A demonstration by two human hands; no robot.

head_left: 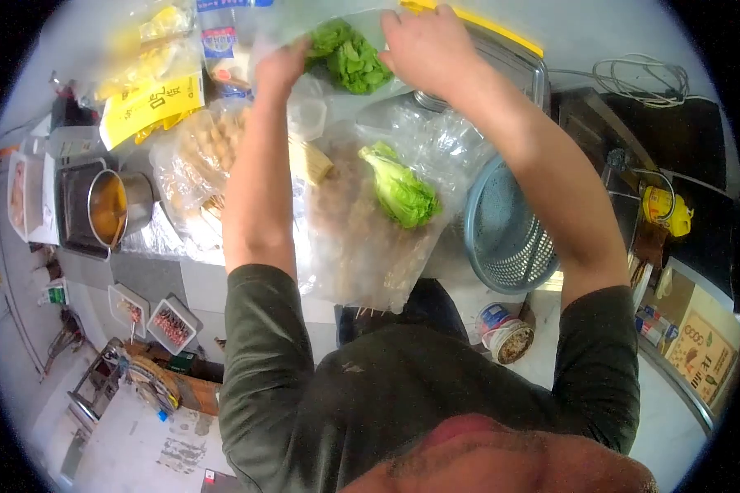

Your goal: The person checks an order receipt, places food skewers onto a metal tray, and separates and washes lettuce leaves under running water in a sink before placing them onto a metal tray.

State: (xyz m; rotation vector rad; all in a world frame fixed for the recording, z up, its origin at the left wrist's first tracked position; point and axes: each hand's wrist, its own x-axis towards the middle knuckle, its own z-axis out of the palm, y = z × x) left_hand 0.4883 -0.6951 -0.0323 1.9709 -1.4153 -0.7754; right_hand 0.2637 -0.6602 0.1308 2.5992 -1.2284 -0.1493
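Note:
At the far side of the counter, my left hand [279, 70] and my right hand [427, 51] are raised, closed on opposite sides of a clear plastic bag [325, 97]. Dark green leafy vegetables [352, 62] show between them, seemingly inside the bag. Closer to my body, a pale green lettuce [403, 187] rests on a large clear bag [362, 255], from which thin stick ends poke out at the near edge. Left of my left forearm sits a bag of light brown round pieces [197, 152]. My fingertips are partly hidden and blurred.
On the right stands a blue perforated basket [510, 238]. A metal pot [122, 209] with orange-brown contents is at the left, near yellow packaging [156, 107]. A metal tray [510, 62] lies behind my right arm. A tub [506, 333] stands below the basket.

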